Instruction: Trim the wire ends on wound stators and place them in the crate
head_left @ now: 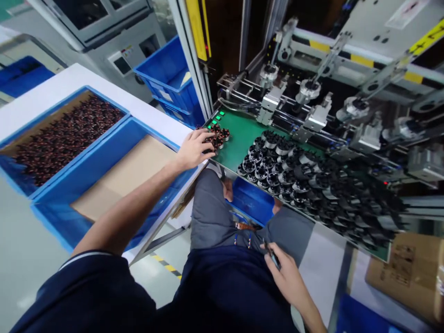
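My left hand (194,148) reaches over the left end of the green work surface (236,155). Its fingers curl over a small cluster of copper-wound motor stators (219,135), partly hiding them. Low in front of my lap, my right hand (285,273) is closed around a slim dark hand tool (273,255) with a narrow tip pointing away from me; its exact kind is unclear. To the right of the stators, many black-and-silver ring-shaped parts (274,178) stand in packed rows on the green surface.
A blue bin (129,114) of copper-wound parts sits at the left beside another blue bin (58,222) with a cardboard sheet (128,175). Machine grippers on rods (272,101) hang behind the rows. A cardboard box (405,273) stands at the right, a blue crate (249,199) below.
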The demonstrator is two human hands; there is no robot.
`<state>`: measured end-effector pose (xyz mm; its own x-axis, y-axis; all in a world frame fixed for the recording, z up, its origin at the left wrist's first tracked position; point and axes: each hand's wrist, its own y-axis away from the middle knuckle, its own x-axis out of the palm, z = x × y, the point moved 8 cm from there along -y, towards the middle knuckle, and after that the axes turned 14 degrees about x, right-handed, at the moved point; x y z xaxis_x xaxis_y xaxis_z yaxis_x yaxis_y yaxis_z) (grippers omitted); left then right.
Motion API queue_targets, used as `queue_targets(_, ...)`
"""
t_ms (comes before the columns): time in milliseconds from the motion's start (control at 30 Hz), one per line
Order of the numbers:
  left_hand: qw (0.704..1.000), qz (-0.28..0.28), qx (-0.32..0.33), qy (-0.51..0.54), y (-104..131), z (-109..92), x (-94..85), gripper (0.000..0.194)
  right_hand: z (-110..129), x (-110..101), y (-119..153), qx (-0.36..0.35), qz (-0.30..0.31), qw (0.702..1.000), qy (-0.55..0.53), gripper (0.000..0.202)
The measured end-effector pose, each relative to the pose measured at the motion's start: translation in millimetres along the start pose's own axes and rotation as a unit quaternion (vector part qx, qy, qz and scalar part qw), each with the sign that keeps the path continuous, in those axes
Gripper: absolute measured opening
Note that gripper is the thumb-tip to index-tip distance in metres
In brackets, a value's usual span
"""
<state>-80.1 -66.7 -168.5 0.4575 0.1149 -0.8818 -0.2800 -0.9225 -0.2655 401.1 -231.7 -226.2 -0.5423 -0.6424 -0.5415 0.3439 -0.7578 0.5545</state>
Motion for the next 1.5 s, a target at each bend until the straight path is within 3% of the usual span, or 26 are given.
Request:
queue_targets(67,0.983,-0.12,-0.034,0.131,-2,-18,-6.8,0.048,10,-3,1,-0.007,0.008,0.999,-0.03,0.055)
queue_targets(133,0.926,-0.201,-0.081,0.309,0,-50,1.3,0.054,33,-10,1,-0.038,0.006,0.996,-0.077,0.047)
queue_targets(200,0.86,-0.205,-0.113,0.453,2,-100,18.7,0.052,59,-25,0,-0.08,-0.036,0.986,-0.14,0.035)
queue_targets(233,0.844,-0.19,-0.115,0.488,4,-130,25.2,0.049,71,-34,1,-0.102,-0.067,0.976,-0.182,0.029)
queue_targets(300,0.845,-0.185,-0.09,0.494,9,-185,26.0,0.045,92,-53,2,-0.141,-0.13,0.942,-0.274,0.023)
queue_targets(367,0.878,-0.189,-0.052,0.438,16,-229,20.0,0.039,109,-68,5,-0.171,-0.177,0.909,-0.336,0.022)
queue_targets(433,0.906,-0.192,-0.017,0.378,22,-259,15.5,0.036,126,-77,7,-0.193,-0.193,0.893,-0.357,0.026)
queue_targets(500,0.919,-0.196,0.005,0.341,27,-275,13.5,0.039,141,-82,7,-0.208,-0.184,0.89,-0.362,0.029)
queue_targets(600,0.933,-0.203,0.016,0.297,31,-283,9.7,0.037,152,-83,6,-0.211,-0.17,0.89,-0.367,0.02)
queue_targets(767,0.956,-0.177,0.018,0.233,34,-282,7.1,0.032,147,-77,-3,-0.191,-0.141,0.891,-0.387,0.007)
queue_targets(833,0.96,-0.169,0.01,0.225,38,-278,10.6,0.034,143,-72,-11,-0.17,-0.083,0.903,-0.384,0.007)
queue_targets(900,0.96,-0.174,-0.006,0.22,43,-271,14.7,0.036,137,-61,-19,-0.136,0.02,0.909,-0.393,0.01)
queue_targets(967,0.953,-0.199,-0.017,0.229,48,-265,17.1,0.037,133,-51,-21,-0.12,0.135,0.874,-0.451,0.02)
queue_targets(1033,0.936,-0.232,-0.018,0.266,52,-260,19.1,0.038,132,-48,-18,-0.135,0.219,0.805,-0.535,0.03)
queue_targets(1100,0.91,-0.251,-0.031,0.329,53,-258,25.1,0.037,133,-50,-15,-0.153,0.259,0.754,-0.584,0.037)
queue_targets(1133,0.893,-0.257,-0.044,0.367,53,-258,30.0,0.037,133,-49,-15,-0.15,0.263,0.751,-0.586,0.037)
queue_targets(1200,0.846,-0.266,-0.08,0.456,53,-261,43.2,0.041,129,-49,-17,-0.135,0.242,0.777,-0.565,0.033)
queue_targets(1267,0.786,-0.274,-0.123,0.541,53,-265,58.7,0.047,122,-51,-20,-0.114,0.187,0.821,-0.527,0.025)
queue_targets(1367,0.716,-0.29,-0.198,0.603,56,-268,77.9,0.038,110,-64,-16,-0.105,0.043,0.892,-0.436,0.017)
queue_targets(1433,0.698,-0.306,-0.239,0.602,59,-266,83.2,0.034,108,-71,-5,-0.116,-0.059,0.931,-0.34,0.025)
queue_targets(1500,0.707,-0.316,-0.259,0.577,60,-262,82.5,0.038,117,-70,8,-0.156,-0.1,0.95,-0.249,0.027)
